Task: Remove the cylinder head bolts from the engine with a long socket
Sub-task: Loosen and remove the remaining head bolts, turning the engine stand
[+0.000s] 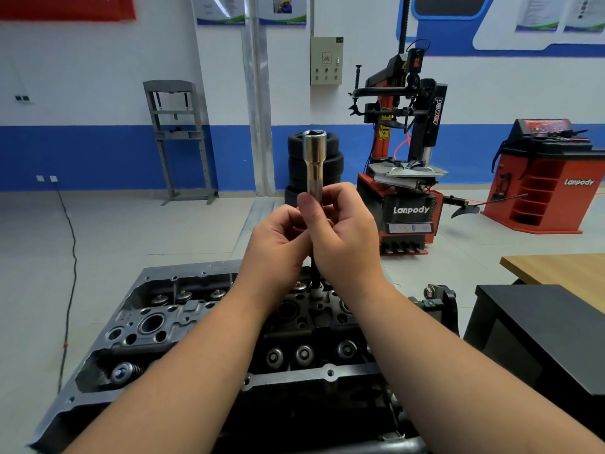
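Above the engine (203, 322): long socket (313, 158) stood upright; both hands' fingers were clamped on its lower shank.
Hands: left hand (278, 237); right hand (347, 237).
Progress: seemingly mid-task; bolts left, count unclear.

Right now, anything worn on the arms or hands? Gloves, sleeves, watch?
Nothing worn is visible. The left hand and right hand are bare, with no gloves, and no rings or markings that can be made out. Both forearms are bare to the frame's bottom edge: no sleeves, watch or straps in view.
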`<state>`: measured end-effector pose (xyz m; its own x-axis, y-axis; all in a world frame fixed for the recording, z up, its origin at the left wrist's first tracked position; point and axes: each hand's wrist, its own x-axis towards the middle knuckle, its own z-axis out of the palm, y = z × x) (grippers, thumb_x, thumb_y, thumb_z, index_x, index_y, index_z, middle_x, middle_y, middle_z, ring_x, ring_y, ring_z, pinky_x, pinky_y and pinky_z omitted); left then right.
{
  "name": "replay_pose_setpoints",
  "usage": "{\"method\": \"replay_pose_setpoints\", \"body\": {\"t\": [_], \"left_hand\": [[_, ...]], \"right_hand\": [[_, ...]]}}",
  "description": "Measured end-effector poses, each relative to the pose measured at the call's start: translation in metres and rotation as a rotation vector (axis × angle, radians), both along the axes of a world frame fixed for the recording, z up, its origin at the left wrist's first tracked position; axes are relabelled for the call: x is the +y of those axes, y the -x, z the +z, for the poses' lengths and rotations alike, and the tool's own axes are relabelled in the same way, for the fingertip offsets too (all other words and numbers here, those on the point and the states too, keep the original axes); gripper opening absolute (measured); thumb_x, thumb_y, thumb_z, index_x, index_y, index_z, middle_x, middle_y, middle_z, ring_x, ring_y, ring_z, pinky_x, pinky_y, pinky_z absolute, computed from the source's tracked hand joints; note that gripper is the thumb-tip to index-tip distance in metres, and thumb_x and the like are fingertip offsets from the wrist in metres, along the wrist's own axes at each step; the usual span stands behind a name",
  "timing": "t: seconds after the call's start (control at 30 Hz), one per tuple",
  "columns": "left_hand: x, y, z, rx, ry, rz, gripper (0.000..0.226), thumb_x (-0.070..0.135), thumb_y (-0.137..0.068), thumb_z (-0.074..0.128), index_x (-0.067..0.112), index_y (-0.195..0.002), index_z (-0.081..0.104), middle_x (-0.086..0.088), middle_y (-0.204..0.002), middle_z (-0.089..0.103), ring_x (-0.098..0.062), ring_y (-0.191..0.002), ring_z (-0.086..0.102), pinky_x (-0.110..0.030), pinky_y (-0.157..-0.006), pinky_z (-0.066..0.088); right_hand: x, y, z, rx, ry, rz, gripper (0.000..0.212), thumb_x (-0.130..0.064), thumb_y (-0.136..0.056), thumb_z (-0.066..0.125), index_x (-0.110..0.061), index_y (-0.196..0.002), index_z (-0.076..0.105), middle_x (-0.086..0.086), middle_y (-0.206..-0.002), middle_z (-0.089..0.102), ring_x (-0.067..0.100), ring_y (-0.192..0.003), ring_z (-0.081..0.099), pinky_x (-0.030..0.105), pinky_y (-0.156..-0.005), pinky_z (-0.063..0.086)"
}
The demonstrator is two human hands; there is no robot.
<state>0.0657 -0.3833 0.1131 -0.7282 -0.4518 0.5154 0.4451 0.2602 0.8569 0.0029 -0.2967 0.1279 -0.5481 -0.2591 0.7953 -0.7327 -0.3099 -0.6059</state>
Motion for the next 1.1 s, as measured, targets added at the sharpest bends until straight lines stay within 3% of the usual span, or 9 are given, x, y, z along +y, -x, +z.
{"method": "replay_pose_setpoints", "body": {"t": [0.07,0.2,0.4,0.53,0.63,0.7,0.83,0.93,1.1], "left_hand": [[0.0029,-0.0014,0.0013,-0.011,-0.009,-0.047,0.013,0.027,-0.103,0.063,0.022,-0.104,0.075,-0.003,-0.095,0.079,-0.017,-0.090,0.075,-0.031,-0.076,0.062],[0.0095,-0.0040,0.0042,-0.064,-0.053,-0.148,0.033,0.035,-0.111,0.043,0.028,-0.105,0.075,0.002,-0.094,0.078,-0.011,-0.086,0.074,-0.023,-0.069,0.058],[0.0059,-0.0028,0.0026,-0.004,0.014,-0.082,0.020,0.043,-0.100,0.061,0.031,-0.107,0.076,-0.002,-0.102,0.078,-0.021,-0.095,0.075,-0.034,-0.079,0.064],[0.0063,-0.0017,0.0034,0.011,-0.032,-0.065,0.028,0.045,-0.092,0.064,0.024,-0.106,0.075,-0.001,-0.098,0.079,-0.016,-0.090,0.076,-0.026,-0.075,0.061],[0.0068,-0.0027,0.0037,-0.029,-0.062,-0.138,0.032,0.042,-0.107,0.048,0.033,-0.099,0.077,0.004,-0.094,0.078,-0.010,-0.089,0.074,-0.022,-0.071,0.059],[0.0068,-0.0035,0.0044,-0.039,-0.057,-0.156,0.037,0.037,-0.111,0.043,0.032,-0.098,0.077,0.003,-0.093,0.078,-0.010,-0.089,0.074,-0.021,-0.071,0.058],[0.0042,-0.0026,0.0026,-0.008,-0.011,-0.076,0.018,0.035,-0.104,0.059,0.026,-0.105,0.075,-0.002,-0.099,0.078,-0.017,-0.092,0.075,-0.026,-0.075,0.060],[0.0013,-0.0004,-0.0002,0.011,-0.001,-0.040,0.009,0.032,-0.100,0.066,0.033,-0.097,0.075,0.000,-0.096,0.078,-0.018,-0.089,0.075,-0.029,-0.075,0.062],[0.0062,-0.0003,0.0012,-0.048,-0.033,-0.153,0.032,0.040,-0.109,0.045,0.037,-0.102,0.076,0.005,-0.098,0.078,-0.010,-0.091,0.075,-0.022,-0.071,0.058]], "right_hand": [[0.0005,-0.0002,-0.0006,0.008,-0.005,0.012,0.008,-0.032,-0.098,0.059,-0.029,-0.090,0.060,-0.019,-0.078,0.066,0.000,-0.076,0.064,0.009,-0.067,0.045],[0.0012,0.0018,-0.0004,-0.019,-0.007,0.017,0.024,-0.030,-0.102,0.051,-0.013,-0.098,0.067,-0.018,-0.079,0.067,-0.003,-0.078,0.064,0.006,-0.066,0.044],[0.0022,0.0006,0.0022,-0.011,0.017,-0.002,0.010,-0.035,-0.096,0.063,-0.033,-0.092,0.054,-0.026,-0.078,0.063,-0.004,-0.069,0.060,0.008,-0.062,0.044],[0.0012,0.0017,0.0009,-0.016,0.025,0.021,0.009,-0.031,-0.099,0.057,-0.031,-0.090,0.058,-0.010,-0.081,0.069,0.000,-0.074,0.064,0.008,-0.063,0.045],[-0.0010,0.0028,-0.0001,-0.025,-0.009,0.032,0.021,-0.033,-0.102,0.049,-0.023,-0.093,0.064,-0.016,-0.084,0.069,0.000,-0.078,0.065,0.009,-0.066,0.046],[-0.0008,0.0032,0.0009,-0.035,-0.012,0.028,0.025,-0.036,-0.102,0.046,-0.025,-0.093,0.065,-0.019,-0.083,0.069,0.001,-0.080,0.066,0.013,-0.068,0.048],[0.0009,0.0026,0.0014,-0.049,0.006,0.052,0.011,-0.038,-0.098,0.053,-0.033,-0.090,0.060,-0.008,-0.085,0.071,0.009,-0.082,0.069,0.027,-0.072,0.056],[0.0010,0.0013,0.0008,-0.030,-0.002,0.021,0.009,-0.036,-0.094,0.063,-0.032,-0.091,0.055,-0.018,-0.080,0.065,0.002,-0.076,0.065,0.019,-0.069,0.052],[0.0011,0.0043,-0.0013,-0.015,-0.024,0.002,0.025,-0.032,-0.102,0.050,-0.014,-0.097,0.067,-0.025,-0.082,0.067,-0.005,-0.080,0.064,0.006,-0.067,0.043]]}}
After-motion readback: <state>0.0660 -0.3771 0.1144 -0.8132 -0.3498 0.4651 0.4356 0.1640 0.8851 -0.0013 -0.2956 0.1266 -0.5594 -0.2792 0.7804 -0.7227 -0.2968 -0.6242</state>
